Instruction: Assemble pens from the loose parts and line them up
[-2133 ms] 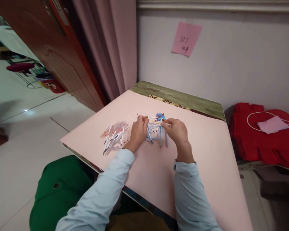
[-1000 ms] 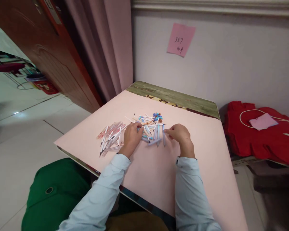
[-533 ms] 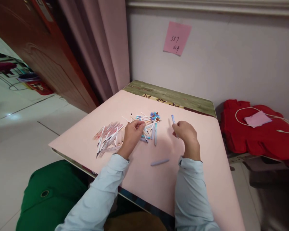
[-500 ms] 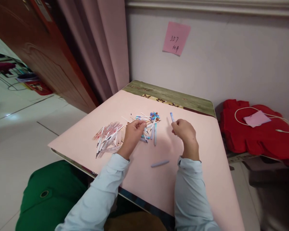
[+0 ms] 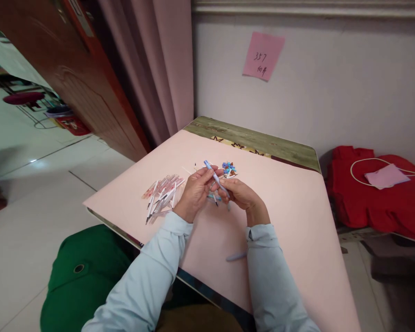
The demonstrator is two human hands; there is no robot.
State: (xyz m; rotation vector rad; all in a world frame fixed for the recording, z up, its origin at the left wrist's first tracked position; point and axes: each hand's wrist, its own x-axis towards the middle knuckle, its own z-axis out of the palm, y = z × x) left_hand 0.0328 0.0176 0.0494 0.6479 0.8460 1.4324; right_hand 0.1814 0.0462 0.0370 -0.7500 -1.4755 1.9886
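Both my hands are together over the middle of the table, holding a slim blue-lavender pen (image 5: 217,179). My left hand (image 5: 195,189) has its fingers closed around the upper part, near the bluer end. Lower down, my right hand (image 5: 242,192) pinches the other end. Under and behind the hands lie white sticks with dark tips and light blue tubes, partly hidden. To the left is a pile of pinkish clear tubes (image 5: 166,182) mixed with white dark-tipped sticks (image 5: 154,208). A small heap of blue and brown pieces (image 5: 228,168) lies just beyond my right hand.
A lavender pen (image 5: 235,256) lies on the pink-covered table (image 5: 290,230) beside my right sleeve. A wall stands behind the table, with a pink note (image 5: 263,55) on it. Red cloth (image 5: 356,203) with a white cable is at the right; a green stool (image 5: 86,281) is at the left.
My right hand has moved left with the pen and met my left hand, which now also grips it. The view has shifted slightly, so the table appears further right.
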